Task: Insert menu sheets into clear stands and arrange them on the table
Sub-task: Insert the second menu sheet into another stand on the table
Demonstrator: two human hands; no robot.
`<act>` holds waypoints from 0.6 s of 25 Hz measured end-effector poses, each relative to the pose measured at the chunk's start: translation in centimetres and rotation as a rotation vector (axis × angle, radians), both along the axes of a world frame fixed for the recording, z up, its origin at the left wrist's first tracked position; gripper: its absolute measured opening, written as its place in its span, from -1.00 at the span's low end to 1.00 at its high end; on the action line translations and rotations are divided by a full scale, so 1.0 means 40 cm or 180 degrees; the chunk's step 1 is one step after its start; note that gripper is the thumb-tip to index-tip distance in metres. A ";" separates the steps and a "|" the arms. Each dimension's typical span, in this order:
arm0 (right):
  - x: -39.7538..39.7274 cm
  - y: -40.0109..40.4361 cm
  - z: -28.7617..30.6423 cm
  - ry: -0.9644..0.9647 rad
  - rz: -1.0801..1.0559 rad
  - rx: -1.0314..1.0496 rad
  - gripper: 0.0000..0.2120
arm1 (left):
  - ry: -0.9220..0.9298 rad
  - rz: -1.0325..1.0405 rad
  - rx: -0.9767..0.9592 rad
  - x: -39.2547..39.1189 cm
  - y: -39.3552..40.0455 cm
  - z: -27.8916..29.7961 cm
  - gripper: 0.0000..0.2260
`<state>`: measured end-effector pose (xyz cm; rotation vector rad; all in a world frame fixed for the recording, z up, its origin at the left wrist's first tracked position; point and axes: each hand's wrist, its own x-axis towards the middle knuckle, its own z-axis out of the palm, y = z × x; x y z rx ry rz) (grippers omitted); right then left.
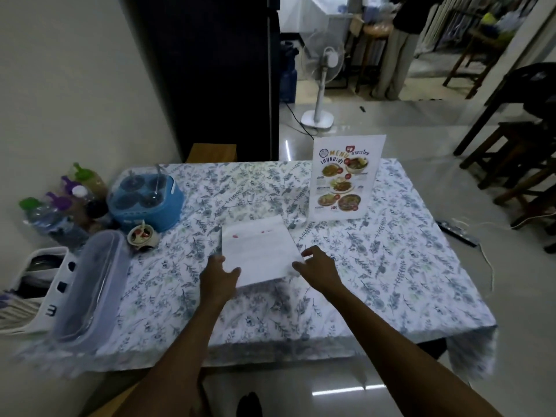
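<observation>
A white menu sheet, printed side down, lies in the middle of the table with the floral cloth. My left hand touches its near left corner, thumb lying on the paper. My right hand is at the sheet's right edge with fingers spread, and whether it grips the paper is unclear. A clear stand with a colourful menu sheet in it stands upright at the far right of the table, facing me.
On the table's left side are a blue condiment caddy, a small sauce cup, several bottles, a clear lidded container and a white basket. A fan, wooden stools and a person stand beyond.
</observation>
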<state>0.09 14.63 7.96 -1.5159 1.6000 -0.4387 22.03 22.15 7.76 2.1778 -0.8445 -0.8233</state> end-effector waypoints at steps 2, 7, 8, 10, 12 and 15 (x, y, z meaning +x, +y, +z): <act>-0.003 0.003 0.059 -0.0013 0.0093 -0.0240 -0.62 | -0.0088 0.0043 -0.0148 -0.010 0.004 0.049 -0.57; -0.003 0.001 0.141 -0.0006 0.0370 -0.0660 -0.69 | -0.0198 0.0262 -0.0361 -0.017 0.009 0.138 -0.64; -0.003 -0.004 0.154 0.0028 0.0402 -0.0744 -0.71 | -0.0194 0.0285 -0.0377 -0.012 0.006 0.150 -0.63; 0.001 -0.020 0.180 0.0090 0.0494 -0.0869 -0.75 | -0.0220 0.0268 -0.0425 0.000 -0.005 0.177 -0.61; 0.009 -0.044 0.203 0.0191 0.0642 -0.1003 -0.77 | -0.0308 0.0199 -0.0475 0.017 -0.025 0.198 -0.57; 0.031 -0.097 0.233 0.0301 0.0729 -0.1233 -0.80 | -0.0427 0.0098 -0.0605 0.056 -0.072 0.220 -0.54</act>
